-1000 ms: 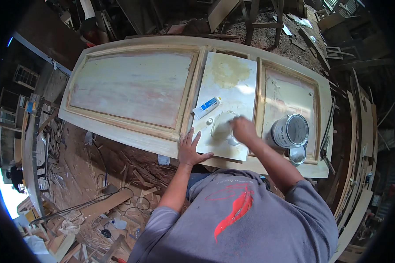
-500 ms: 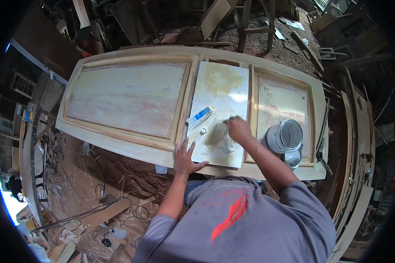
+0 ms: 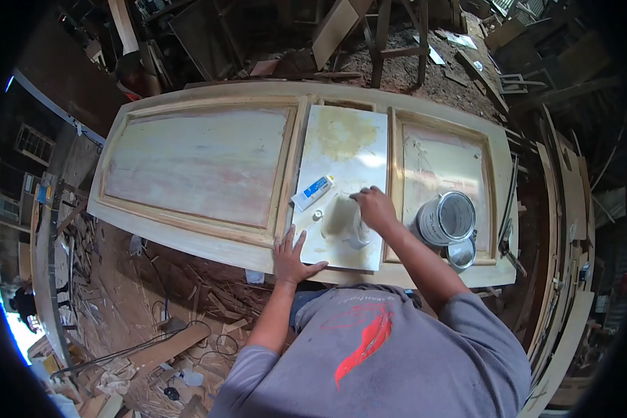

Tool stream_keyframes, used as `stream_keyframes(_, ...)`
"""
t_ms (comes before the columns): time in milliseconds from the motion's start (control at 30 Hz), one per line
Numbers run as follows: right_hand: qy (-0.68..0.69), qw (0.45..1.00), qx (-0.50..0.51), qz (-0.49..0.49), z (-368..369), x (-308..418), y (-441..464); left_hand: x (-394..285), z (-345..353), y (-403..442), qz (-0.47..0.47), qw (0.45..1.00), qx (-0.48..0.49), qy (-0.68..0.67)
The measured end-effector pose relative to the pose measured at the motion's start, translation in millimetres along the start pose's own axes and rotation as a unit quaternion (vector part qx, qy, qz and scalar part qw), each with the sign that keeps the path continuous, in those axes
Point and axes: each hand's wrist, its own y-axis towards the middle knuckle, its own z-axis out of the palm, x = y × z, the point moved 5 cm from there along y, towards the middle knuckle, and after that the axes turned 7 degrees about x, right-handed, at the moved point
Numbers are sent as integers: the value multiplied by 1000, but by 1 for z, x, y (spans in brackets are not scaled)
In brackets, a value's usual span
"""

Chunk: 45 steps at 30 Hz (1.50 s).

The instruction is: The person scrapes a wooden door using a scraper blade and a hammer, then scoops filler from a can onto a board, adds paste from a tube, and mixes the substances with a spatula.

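Note:
A white rectangular board (image 3: 341, 167) lies across a panelled wooden door (image 3: 285, 90). My left hand (image 3: 291, 261) rests open, fingers spread, on the board's lower left edge and the door beside it. Over a beige smear of paste (image 3: 338, 216) on the board, my right hand (image 3: 376, 211) is closed; a dark tip shows at its fingers, but what it belongs to is unclear. Whitish paste (image 3: 357, 233) lies just below that hand. A blue-and-white tube (image 3: 313, 191) and a small white cap (image 3: 318, 214) lie to the left of the smear.
An open metal can (image 3: 447, 218) stands on the door's right panel, with a round lid (image 3: 461, 253) against it. Wood scraps (image 3: 223, 306) and a cable (image 3: 132, 348) litter the floor at left. Long planks (image 3: 557, 313) stand along the right side. A wooden stool (image 3: 397, 52) stands behind the door.
The view has shifted slightly, so the door and board sit a little lower and further left. My right hand stays over the paste with only a small movement; my left hand keeps its place.

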Motion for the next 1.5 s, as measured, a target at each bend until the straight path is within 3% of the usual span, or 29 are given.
stream_keyframes(67,-13,1000,-8,9,13,-6,2,1,2,-1,-1,1000,0,-3)
stream_keyframes(100,-35,998,52,23,22,6,-10,2,1,2,6,1000,-5,-7)
stream_keyframes(167,-7,995,90,-43,20,36,-38,2,1,-1,11,1000,-15,-18)
stream_keyframes(267,37,990,122,-58,19,44,-49,3,1,-1,8,1000,-7,-17)
stream_keyframes(433,8,999,1,38,-10,-16,9,1,2,0,0,1000,-1,-1)
stream_keyframes(567,0,999,7,48,17,-7,-20,2,2,-1,10,1000,-13,-5)
stream_keyframes(700,9,993,116,18,17,30,-44,2,1,-1,0,1000,-5,-11)
stream_keyframes(800,40,992,96,76,-4,20,-27,1,-3,1,9,1000,-13,-8)
stream_keyframes(900,38,997,-37,46,5,23,-35,1,-2,-3,7,1000,-6,-6)
stream_keyframes(967,-18,1000,-11,-15,42,32,-64,2,1,-1,3,1000,-4,-3)
stream_keyframes(1033,0,995,99,-12,37,53,-77,3,1,2,13,1000,-20,-15)
stream_keyframes(1167,2,987,158,14,4,38,-51,2,-1,-1,9,1000,-2,-12)
stream_keyframes(1200,28,997,73,27,8,20,-40,0,-2,0,11,1000,-4,-11)
stream_keyframes(1300,5,999,9,37,-6,-1,-1,0,-3,-1,13,1000,-9,-5)
stream_keyframes(1400,-4,997,51,62,16,12,-5,4,-1,2,13,1000,-11,-7)
stream_keyframes(1500,43,993,109,-16,30,40,-34,3,1,-2,5,1000,-5,-17)
